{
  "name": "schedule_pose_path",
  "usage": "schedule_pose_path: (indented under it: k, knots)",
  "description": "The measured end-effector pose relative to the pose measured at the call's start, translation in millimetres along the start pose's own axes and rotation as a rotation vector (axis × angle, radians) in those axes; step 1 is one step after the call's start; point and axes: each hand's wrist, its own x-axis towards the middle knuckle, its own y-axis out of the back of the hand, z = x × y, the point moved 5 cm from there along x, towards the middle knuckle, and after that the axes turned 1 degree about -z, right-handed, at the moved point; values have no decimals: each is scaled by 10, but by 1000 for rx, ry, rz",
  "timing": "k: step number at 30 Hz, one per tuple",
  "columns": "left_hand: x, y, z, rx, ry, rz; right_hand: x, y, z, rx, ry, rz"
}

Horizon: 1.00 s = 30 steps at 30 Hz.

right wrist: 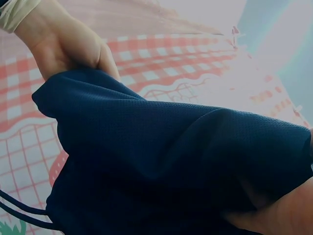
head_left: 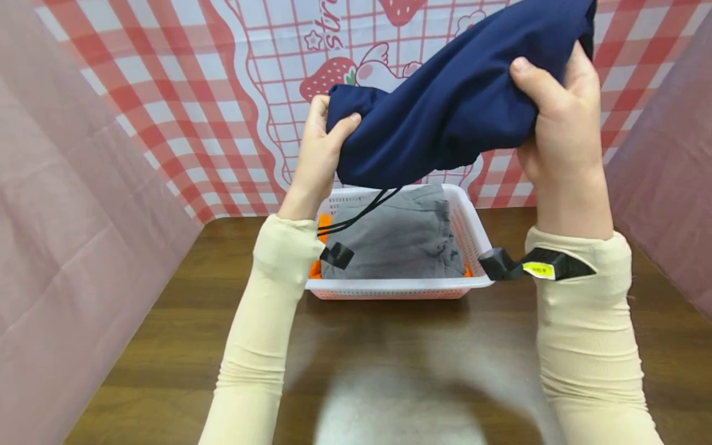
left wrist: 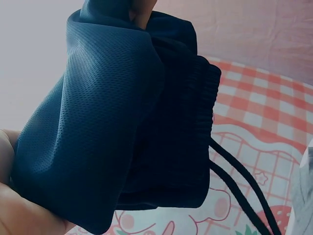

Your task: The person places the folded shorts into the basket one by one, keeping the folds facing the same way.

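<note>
Held up above the basket is a folded pair of navy drawstring shorts [head_left: 445, 111], slanting upward to the right. My left hand [head_left: 325, 142] pinches the lower left end, thumb in front and fingers behind. At the upper right my right hand [head_left: 562, 117] grips the other end, its thumb across the front. A gathered waistband [left wrist: 208, 103] shows in the left wrist view, with two black cords [left wrist: 239, 181] hanging from it. In the right wrist view the fabric [right wrist: 146, 137] stretches between both hands. Some fingers are hidden behind the cloth.
A white plastic basket [head_left: 478, 232] stands on the wooden table [head_left: 183, 346] near the back. Grey folded cloth [head_left: 395, 241] lies in it, with orange cloth [head_left: 315, 269] at its edges. Behind hangs a strawberry-print checked cloth [head_left: 217, 117]; pink curtains [head_left: 83, 185] flank the sides.
</note>
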Motion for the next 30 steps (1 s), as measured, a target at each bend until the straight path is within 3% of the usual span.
schedule_pose_path:
  k: [10,17,22,30]
  knots:
    - [71,60,-54,-9,37,34,93,0,61,-128,-10,-38]
    - [100,225,-75,-23,40,62,195,53,246,-211,-53,-67]
    - [135,328,-130,-43,67,88,255,119,406,-189,-94,-60]
    - [199,479,-185,14,93,140,372,232,648,-119,-140,-12]
